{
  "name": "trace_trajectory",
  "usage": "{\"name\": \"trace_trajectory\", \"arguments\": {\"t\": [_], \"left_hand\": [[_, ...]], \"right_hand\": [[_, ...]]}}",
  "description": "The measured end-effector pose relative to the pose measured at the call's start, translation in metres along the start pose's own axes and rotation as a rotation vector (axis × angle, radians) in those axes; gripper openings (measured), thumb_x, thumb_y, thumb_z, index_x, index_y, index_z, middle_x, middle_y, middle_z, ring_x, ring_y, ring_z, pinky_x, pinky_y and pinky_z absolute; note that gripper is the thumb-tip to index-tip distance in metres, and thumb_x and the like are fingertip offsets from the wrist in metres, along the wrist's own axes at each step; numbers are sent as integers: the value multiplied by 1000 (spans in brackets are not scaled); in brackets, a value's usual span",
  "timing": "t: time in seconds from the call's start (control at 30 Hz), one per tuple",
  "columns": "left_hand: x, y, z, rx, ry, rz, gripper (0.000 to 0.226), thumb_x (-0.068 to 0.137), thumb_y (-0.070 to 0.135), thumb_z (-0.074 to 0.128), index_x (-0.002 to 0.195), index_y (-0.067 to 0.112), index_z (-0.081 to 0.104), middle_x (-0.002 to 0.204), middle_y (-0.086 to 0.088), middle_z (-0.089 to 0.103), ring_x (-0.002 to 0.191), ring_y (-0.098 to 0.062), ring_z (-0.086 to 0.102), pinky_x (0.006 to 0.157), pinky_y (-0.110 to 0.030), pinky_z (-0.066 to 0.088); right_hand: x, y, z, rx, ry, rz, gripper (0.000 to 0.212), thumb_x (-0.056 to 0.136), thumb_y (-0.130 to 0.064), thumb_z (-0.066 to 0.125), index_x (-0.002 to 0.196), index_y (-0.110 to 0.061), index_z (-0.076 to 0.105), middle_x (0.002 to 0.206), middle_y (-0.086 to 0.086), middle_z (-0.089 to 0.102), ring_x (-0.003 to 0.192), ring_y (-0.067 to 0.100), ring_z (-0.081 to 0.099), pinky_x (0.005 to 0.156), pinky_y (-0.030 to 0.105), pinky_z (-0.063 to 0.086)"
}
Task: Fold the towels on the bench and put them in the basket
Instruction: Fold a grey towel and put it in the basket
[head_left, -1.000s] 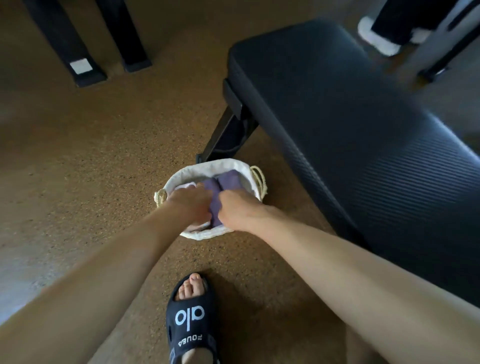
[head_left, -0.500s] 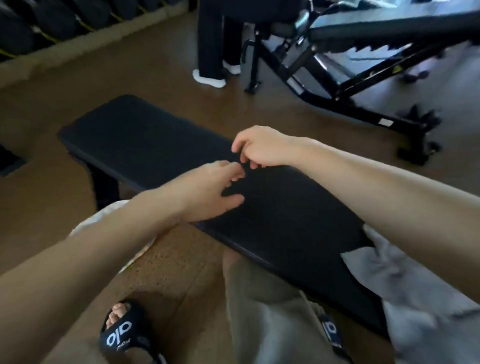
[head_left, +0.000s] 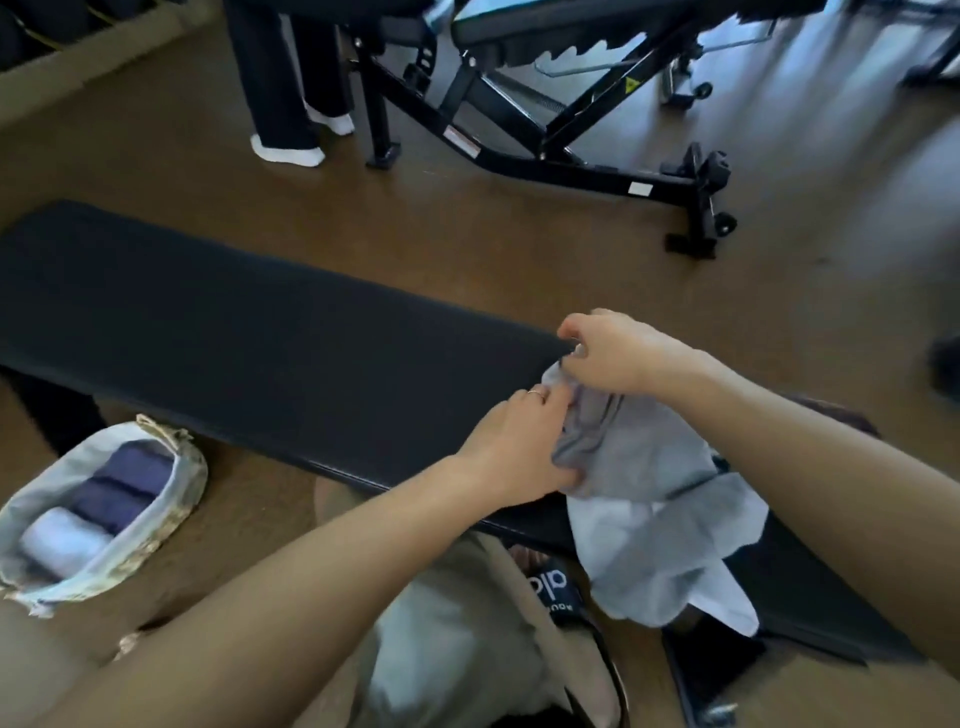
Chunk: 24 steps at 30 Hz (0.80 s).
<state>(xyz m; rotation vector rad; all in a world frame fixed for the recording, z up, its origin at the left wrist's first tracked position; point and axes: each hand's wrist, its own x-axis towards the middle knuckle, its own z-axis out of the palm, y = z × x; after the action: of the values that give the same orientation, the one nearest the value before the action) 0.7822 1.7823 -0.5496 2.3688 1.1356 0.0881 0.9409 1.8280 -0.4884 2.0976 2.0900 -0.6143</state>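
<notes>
Head view shows my left hand gripping a bunched fold of the grey towel, fingers curled into the cloth, a ring on one finger. Just beyond it, my right hand pinches the towel's far upper edge between thumb and fingertips, and the two hands nearly touch. That towel is crumpled, lying on the right part of the black bench, with its near portion spilling over the bench's near edge toward my knee. Under that overhang I can see my black slide sandal on the brown floor. To the near left, on the floor just beside the bench, sits the basket with its white liner, holding two folded purple towels and a white towel side by side. Far across the floor stands an adjustable black bench frame, and to its left another person's dark trouser legs and white socks.
</notes>
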Motion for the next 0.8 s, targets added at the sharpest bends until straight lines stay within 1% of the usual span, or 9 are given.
{"name": "trace_trajectory", "arguments": {"t": [0.1, 0.23, 0.33, 0.4, 0.5, 0.57, 0.63, 0.7, 0.8], "left_hand": [[3, 1, 1, -54, 73, -21, 41, 94, 22, 57, 132, 16, 43, 101, -4, 59, 89, -29, 59, 73, -47, 53], [2, -4, -15, -380, 159, -178, 5, 99, 20, 50, 100, 15, 51, 79, 2, 54, 70, -19, 50, 60, -33, 40], [6, -9, -44, -675, 275, -363, 22, 101, 24, 51, 80, 18, 51, 77, 4, 52, 73, -13, 46, 61, -25, 35], [6, -13, -66, -852, 329, -426, 24, 101, 25, 48, 80, 19, 59, 83, 0, 60, 82, -19, 55, 71, -32, 42], [0, -11, -95, -1217, 390, -418, 32, 102, 22, 40, 109, 8, 68, 100, -12, 71, 90, -25, 67, 78, -39, 52], [-4, -10, -109, -1391, 485, -438, 27, 103, 20, 43, 108, 6, 65, 88, -10, 68, 80, -20, 66, 71, -34, 53], [-6, -12, -122, -1533, 558, -476, 17, 101, 19, 49, 99, 8, 62, 76, -6, 66, 73, -17, 64, 64, -30, 53], [-8, -20, -131, -1598, 608, -519, 15, 101, 19, 51, 94, 9, 60, 70, -3, 66, 70, -16, 64, 61, -27, 55], [-8, -35, -131, -1531, 631, -626, 16, 103, 25, 52, 95, 14, 59, 86, -3, 66, 81, -17, 66, 73, -32, 59]], "right_hand": [[-8, 10, 6, 44, 42, 8, 47, 102, -37, 49, 148, -27, 47, 142, 7, 50, 129, 30, 49, 90, 33, 36], [-15, 15, 9, 147, 125, -22, 48, 101, -41, 51, 147, -27, 47, 143, 4, 50, 132, 26, 48, 97, 34, 38], [-21, 14, 9, 313, 249, -65, 45, 99, -48, 55, 140, -28, 53, 131, -5, 54, 124, 17, 52, 91, 30, 38], [-28, 9, 9, 434, 341, -106, 48, 96, -55, 57, 137, -30, 53, 125, -8, 55, 117, 13, 53, 87, 27, 37], [-40, -6, 10, 354, 296, -154, 83, 81, -70, 65, 150, -33, 35, 137, -8, 45, 125, 14, 43, 98, 34, 39], [-41, -13, 20, 139, 265, -175, 103, 74, -70, 71, 155, -32, 21, 146, -4, 37, 134, 21, 36, 110, 41, 34], [-37, -12, 32, 99, 323, -179, 91, 79, -52, 74, 153, -29, 26, 140, -1, 42, 129, 26, 41, 108, 43, 37], [-33, -9, 37, 214, 406, -162, 54, 86, -27, 64, 136, -25, 46, 122, -1, 54, 110, 26, 52, 90, 43, 48], [-25, -7, 33, 243, 438, -117, 20, 87, -11, 52, 103, -22, 60, 96, -5, 61, 88, 24, 59, 73, 41, 50]]}}
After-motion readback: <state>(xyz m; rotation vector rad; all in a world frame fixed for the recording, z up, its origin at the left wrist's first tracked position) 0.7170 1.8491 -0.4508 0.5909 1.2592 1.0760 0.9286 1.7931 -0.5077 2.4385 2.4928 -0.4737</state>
